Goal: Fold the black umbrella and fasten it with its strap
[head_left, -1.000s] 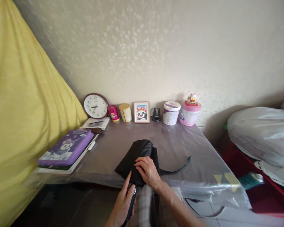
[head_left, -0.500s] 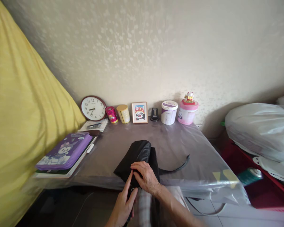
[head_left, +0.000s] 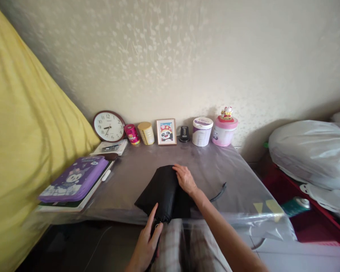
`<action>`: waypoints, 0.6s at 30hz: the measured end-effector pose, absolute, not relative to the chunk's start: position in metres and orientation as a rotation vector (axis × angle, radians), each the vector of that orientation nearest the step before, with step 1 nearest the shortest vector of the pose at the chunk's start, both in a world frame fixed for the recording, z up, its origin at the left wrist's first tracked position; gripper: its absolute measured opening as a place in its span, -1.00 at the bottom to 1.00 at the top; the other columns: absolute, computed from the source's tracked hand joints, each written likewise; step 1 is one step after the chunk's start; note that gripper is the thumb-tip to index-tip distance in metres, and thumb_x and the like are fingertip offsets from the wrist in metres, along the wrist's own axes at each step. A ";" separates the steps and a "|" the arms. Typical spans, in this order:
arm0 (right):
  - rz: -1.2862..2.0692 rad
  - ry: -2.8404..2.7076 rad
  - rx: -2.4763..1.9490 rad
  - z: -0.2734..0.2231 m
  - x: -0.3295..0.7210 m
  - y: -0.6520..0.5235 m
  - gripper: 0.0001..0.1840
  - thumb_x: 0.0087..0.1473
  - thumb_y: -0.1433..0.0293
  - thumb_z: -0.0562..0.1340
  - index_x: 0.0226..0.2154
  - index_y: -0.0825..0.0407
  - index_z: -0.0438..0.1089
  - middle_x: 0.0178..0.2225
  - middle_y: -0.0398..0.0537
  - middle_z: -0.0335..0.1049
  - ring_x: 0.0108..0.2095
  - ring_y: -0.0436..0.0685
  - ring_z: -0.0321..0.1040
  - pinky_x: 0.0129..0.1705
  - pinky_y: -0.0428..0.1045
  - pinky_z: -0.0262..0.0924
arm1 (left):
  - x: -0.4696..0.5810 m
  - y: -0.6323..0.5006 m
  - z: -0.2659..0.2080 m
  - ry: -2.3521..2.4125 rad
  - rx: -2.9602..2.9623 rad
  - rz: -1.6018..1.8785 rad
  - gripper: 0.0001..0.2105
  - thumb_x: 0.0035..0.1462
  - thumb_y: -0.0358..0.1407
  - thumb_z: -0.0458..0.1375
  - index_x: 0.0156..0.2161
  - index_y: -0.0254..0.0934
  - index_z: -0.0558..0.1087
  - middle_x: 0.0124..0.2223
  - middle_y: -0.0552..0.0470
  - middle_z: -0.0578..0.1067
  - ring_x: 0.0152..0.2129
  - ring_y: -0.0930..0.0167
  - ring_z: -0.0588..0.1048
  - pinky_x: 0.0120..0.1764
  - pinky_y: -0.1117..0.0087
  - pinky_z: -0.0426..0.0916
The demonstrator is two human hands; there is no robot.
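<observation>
A black folding umbrella [head_left: 158, 189] lies over the front of the table with its canopy collapsed and loosely gathered. Its handle end points toward me, past the table's edge. My left hand [head_left: 147, 240] is wrapped around the handle, the forefinger stretched along the fabric. At the canopy's far right side, my right hand [head_left: 185, 179] has its fingers together, pressed on the cloth. Part of the canopy is hidden beneath that hand and forearm. A thin dark strap [head_left: 219, 192] sticks out to the right on the table.
Along the wall stand a clock [head_left: 108, 127], tins, a picture frame [head_left: 166, 132] and two tubs, one topped by a figurine. A purple case [head_left: 73, 179] lies on books at left. Right of the plastic-covered table [head_left: 229, 166] are a red container and a white bag [head_left: 311, 151].
My right hand has moved from the near part of the canopy up to its far right side. My left hand keeps hold of the handle. The view has shifted slightly.
</observation>
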State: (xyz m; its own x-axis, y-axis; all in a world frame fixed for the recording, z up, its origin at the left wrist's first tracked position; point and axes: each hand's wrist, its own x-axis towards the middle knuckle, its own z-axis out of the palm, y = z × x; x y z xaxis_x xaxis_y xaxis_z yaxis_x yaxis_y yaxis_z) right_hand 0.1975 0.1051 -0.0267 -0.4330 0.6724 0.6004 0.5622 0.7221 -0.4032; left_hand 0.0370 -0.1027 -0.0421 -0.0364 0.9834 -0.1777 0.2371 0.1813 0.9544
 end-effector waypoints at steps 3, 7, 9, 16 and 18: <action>0.182 -2.029 -0.999 -0.017 0.202 0.111 -0.61 0.06 0.59 -0.03 -0.12 0.10 0.35 -0.06 0.07 0.33 -0.05 0.13 0.23 0.03 0.11 0.12 | 0.034 -0.102 -0.054 1.480 1.327 1.010 -0.43 0.19 -0.03 -0.14 0.26 -0.11 -0.13 0.25 -0.01 0.07 0.17 0.34 0.08 0.16 0.27 0.01; 0.413 -2.165 -0.777 -0.012 0.201 0.097 -0.58 0.02 0.62 -0.04 -0.17 0.04 0.38 -0.10 -0.03 0.36 -0.05 0.04 0.25 0.04 0.01 0.12 | 0.036 -0.103 -0.055 1.477 1.297 1.038 -0.41 0.18 -0.02 -0.13 0.26 -0.14 -0.12 0.15 -0.06 0.24 0.07 0.33 0.25 0.08 0.29 0.15; 0.560 -2.086 -0.899 -0.014 0.203 0.095 -0.62 0.00 0.60 0.00 -0.20 0.06 0.40 -0.07 -0.01 0.35 -0.02 0.05 0.23 0.08 0.02 0.08 | 0.038 -0.104 -0.047 1.437 1.146 0.978 -0.35 0.17 0.03 -0.14 0.27 -0.13 -0.22 -0.29 0.01 0.46 -0.42 0.37 0.47 -0.35 0.37 0.38; 0.880 -1.644 -1.392 -0.025 0.238 0.097 -0.69 0.04 0.46 0.03 -0.19 0.12 0.38 -0.31 0.04 0.45 -0.29 0.10 0.41 -0.17 0.03 0.27 | 0.042 -0.108 -0.032 1.326 0.981 1.004 -0.31 0.13 0.05 -0.06 0.27 -0.08 -0.24 -0.62 0.24 0.20 -0.75 0.54 0.21 -0.65 0.52 0.21; 0.985 -1.620 -1.418 -0.026 0.246 0.089 -0.69 0.03 0.44 0.02 -0.20 0.10 0.38 -0.35 0.01 0.46 -0.36 0.07 0.43 -0.30 -0.03 0.31 | 0.043 -0.108 -0.032 1.331 0.964 0.999 -0.31 0.13 0.04 -0.07 0.27 -0.07 -0.26 -0.61 0.24 0.20 -0.76 0.54 0.21 -0.66 0.53 0.21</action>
